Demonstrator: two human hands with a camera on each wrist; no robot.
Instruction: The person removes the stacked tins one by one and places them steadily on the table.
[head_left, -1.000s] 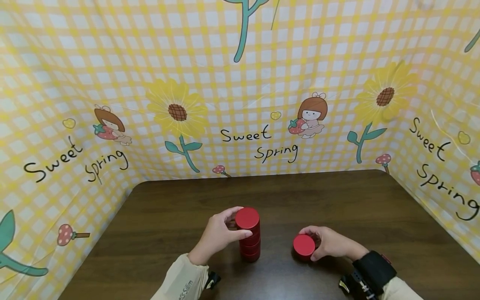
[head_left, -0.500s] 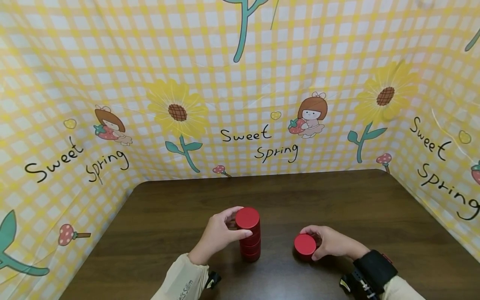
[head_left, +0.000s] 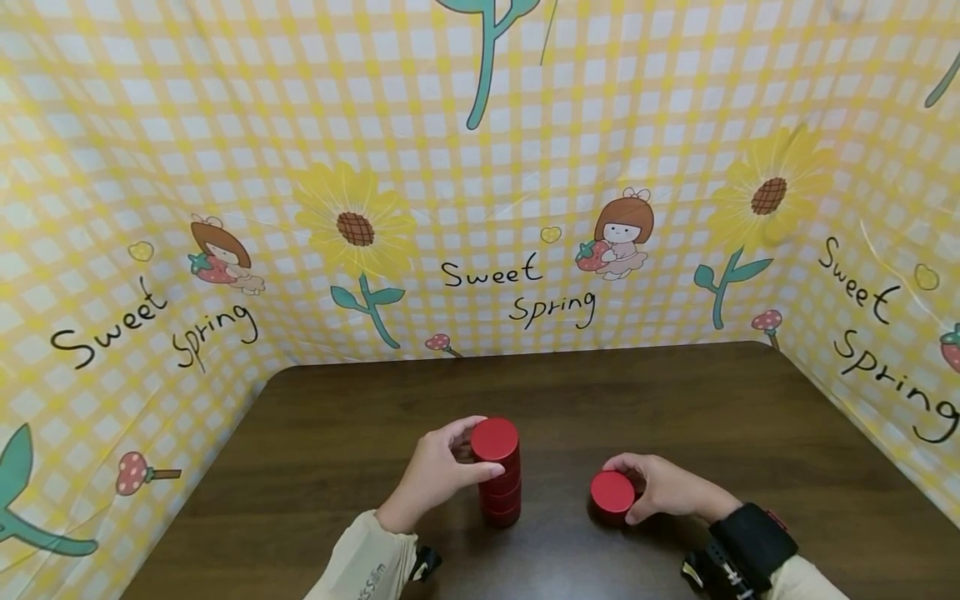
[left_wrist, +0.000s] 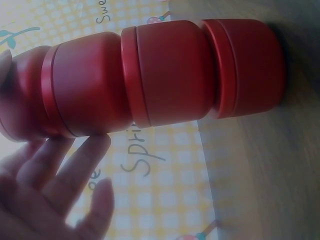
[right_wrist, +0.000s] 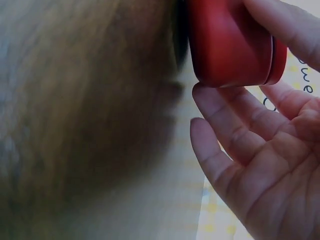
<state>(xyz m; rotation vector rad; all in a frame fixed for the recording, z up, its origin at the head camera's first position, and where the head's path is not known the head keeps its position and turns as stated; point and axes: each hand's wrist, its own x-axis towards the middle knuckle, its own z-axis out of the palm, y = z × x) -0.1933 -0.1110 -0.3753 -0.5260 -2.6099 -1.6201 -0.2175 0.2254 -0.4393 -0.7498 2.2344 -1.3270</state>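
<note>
A stack of several red lidded round tins (head_left: 501, 483) stands upright on the table. My left hand (head_left: 438, 471) grips the top tin (head_left: 495, 439), thumb across the near side and fingers behind. In the left wrist view the stacked tins (left_wrist: 170, 75) run down to the tabletop, and the lower ones have no fingers on them. To the right, a single red tin (head_left: 612, 492) sits apart from the stack, at the table surface. Holding it between thumb and fingers is my right hand (head_left: 667, 486). The right wrist view shows this tin (right_wrist: 230, 45) with its lid towards the palm.
The dark wooden table (head_left: 360, 400) has rounded far corners. A yellow checked cloth (head_left: 480, 192) with printed flowers rises behind it and along both sides. Black straps (head_left: 753, 542) circle the right wrist.
My right hand and the single tin have slid very slightly to the right. The left hand and the stack stay as they were.
</note>
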